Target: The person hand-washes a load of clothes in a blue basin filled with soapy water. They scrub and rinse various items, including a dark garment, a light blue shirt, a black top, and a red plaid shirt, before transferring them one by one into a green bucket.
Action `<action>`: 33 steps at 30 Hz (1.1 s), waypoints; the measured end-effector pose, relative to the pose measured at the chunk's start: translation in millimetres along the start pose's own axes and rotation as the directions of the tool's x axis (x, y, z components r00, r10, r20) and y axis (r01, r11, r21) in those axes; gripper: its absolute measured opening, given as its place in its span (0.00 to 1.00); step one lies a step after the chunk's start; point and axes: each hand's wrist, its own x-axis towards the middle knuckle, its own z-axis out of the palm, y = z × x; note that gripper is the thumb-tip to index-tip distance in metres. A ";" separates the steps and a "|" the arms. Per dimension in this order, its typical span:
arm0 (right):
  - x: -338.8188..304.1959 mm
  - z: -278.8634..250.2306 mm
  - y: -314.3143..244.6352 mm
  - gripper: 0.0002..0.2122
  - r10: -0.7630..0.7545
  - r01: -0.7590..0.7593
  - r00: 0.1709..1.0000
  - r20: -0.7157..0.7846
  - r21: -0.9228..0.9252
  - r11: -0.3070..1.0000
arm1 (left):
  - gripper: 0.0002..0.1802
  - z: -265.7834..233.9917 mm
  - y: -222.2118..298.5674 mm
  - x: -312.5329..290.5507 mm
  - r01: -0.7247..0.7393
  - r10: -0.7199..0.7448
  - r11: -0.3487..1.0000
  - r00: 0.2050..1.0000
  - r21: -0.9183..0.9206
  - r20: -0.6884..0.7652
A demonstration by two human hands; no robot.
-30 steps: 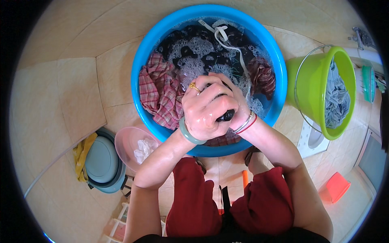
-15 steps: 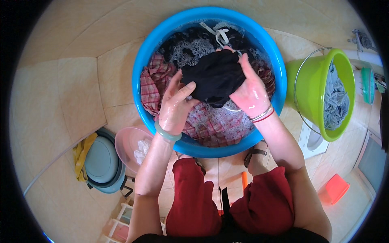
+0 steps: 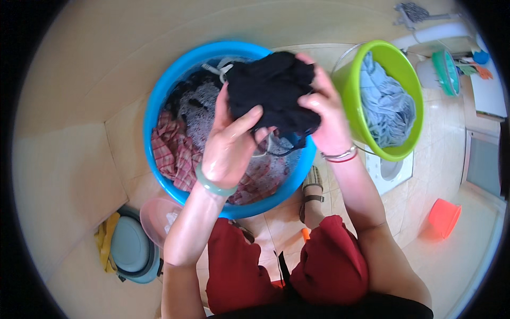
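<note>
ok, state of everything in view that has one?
Left hand, gripping black cloth
Right hand, gripping it too
Black cloth, bunched, held aloft
Round blue plastic tub, holding red plaid cloth and suds
Red plaid cloth, crumpled, partly above suds
Green plastic bucket, holding light-blue cloth
Light-blue cloth, crumpled
Translucent pink plastic basin, holding something white
Small red-orange bucket, contents not visible

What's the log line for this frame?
left hand: holds black cloth | right hand: holds black cloth | blue tub: suds, plaid cloth | green bucket: light-blue cloth
</note>
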 end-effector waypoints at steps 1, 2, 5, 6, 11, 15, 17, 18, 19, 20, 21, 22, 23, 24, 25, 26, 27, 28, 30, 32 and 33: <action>-1.6 -6.5 -19.2 0.32 -0.067 0.068 0.997 -0.028 0.038 0.997 | 0.34 18.1 -6.9 9.8 0.003 -0.002 0.999 1.000 -0.032 0.026; -4.0 -16.0 -39.6 0.34 -0.154 0.154 0.987 -0.041 -0.012 0.988 | 0.37 42.4 -12.8 19.3 0.002 0.002 0.999 0.996 -0.054 0.085; -18.5 -49.9 -90.6 0.34 -0.336 0.302 0.921 -0.198 -0.183 0.936 | 0.46 101.7 -44.3 56.1 0.050 -0.028 0.995 0.970 -0.083 0.240; -23.1 -64.8 -103.3 0.34 -0.382 0.323 0.891 -0.243 -0.250 0.913 | 0.47 118.4 -58.5 68.6 0.037 -0.024 0.999 0.953 -0.037 0.301; -14.1 -167.8 -112.5 0.35 -0.433 0.310 0.782 -0.448 -0.323 0.894 | 0.49 148.5 -142.9 136.1 -0.236 0.081 0.849 0.942 0.473 0.325; 2.5 -206.2 -89.4 0.28 -0.324 0.005 0.742 -0.587 -0.479 0.878 | 0.45 150.0 -164.1 119.4 -0.299 0.099 0.629 0.947 0.718 0.307; 6.7 -280.4 -85.6 0.25 -0.567 -0.251 0.805 -0.173 -0.966 -0.061 | 0.40 156.2 -178.5 100.4 -0.315 0.052 0.691 0.920 0.651 0.389; 12.7 -308.9 -75.4 0.23 -0.580 -0.252 0.799 -0.161 -0.964 -0.080 | 0.38 145.0 -179.7 89.8 -0.318 0.064 0.716 0.916 0.622 0.395; 21.5 -312.7 -71.1 0.24 -0.538 -0.194 0.833 -0.125 -0.978 -0.072 | 0.36 131.3 -173.4 79.6 -0.321 0.085 0.739 0.916 0.592 0.391; 24.5 -297.7 -68.4 0.24 -0.505 -0.221 0.850 -0.151 -0.972 -0.082 | 0.34 116.3 -167.4 74.2 -0.322 0.101 0.765 0.915 0.558 0.390; 20.7 -271.2 -75.5 0.25 -0.478 -0.252 0.860 -0.175 -0.962 -0.101 | 0.33 99.2 -156.9 70.9 -0.377 0.149 0.703 0.907 0.603 0.393; 10.6 -241.7 -80.5 0.23 -0.520 -0.249 0.849 -0.093 -0.938 -0.239 | 0.32 78.7 -144.7 66.6 -0.429 0.191 0.640 0.892 0.638 0.409; -3.0 -207.1 -83.7 0.22 -0.551 -0.254 0.834 -0.008 -0.894 -0.370 | 0.31 58.6 -131.9 60.1 -0.476 0.226 0.571 0.874 0.669 0.429; -13.1 -168.7 -85.0 0.21 -0.553 -0.214 0.831 0.060 -0.884 -0.417 | 0.30 37.0 -117.3 54.5 -0.443 0.229 0.508 0.896 0.739 0.380; -21.1 -133.7 -83.2 0.19 -0.559 -0.181 0.819 0.129 -0.866 -0.466 | 0.29 16.9 -101.7 51.0 -0.412 0.235 0.443 0.911 0.797 0.340; -24.7 -107.6 -72.6 0.18 -0.528 -0.023 0.832 0.173 -0.938 -0.345 | 0.32 -6.2 -88.4 45.5 -0.415 0.270 0.188 0.893 0.890 0.359; -25.9 -83.3 -60.3 0.16 -0.501 0.136 0.836 0.224 -0.969 -0.207 | 0.37 -31.2 -78.9 38.9 -0.378 0.297 -0.080 0.874 0.922 0.384; -27.9 -63.1 -42.8 0.16 -0.419 0.220 0.880 0.225 -0.974 -0.060 | 0.43 -51.2 -75.6 32.2 -0.273 0.248 -0.174 0.918 0.946 0.311; -24.3 -30.7 9.5 0.16 -0.185 0.266 0.961 0.207 -0.873 0.408 | 0.54 -95.7 -75.0 21.9 -0.080 0.141 -0.291 0.982 0.953 0.126; -11.7 -26.0 66.9 0.19 0.060 0.153 0.971 0.230 -0.798 0.584 | 0.51 -132.0 -77.8 16.6 0.049 0.031 -0.387 0.999 0.921 -0.040; -5.1 -30.2 94.9 0.21 0.106 0.180 0.954 0.280 -0.819 0.544 | 0.48 -151.5 -80.6 17.6 0.006 0.029 -0.402 1.000 0.916 0.006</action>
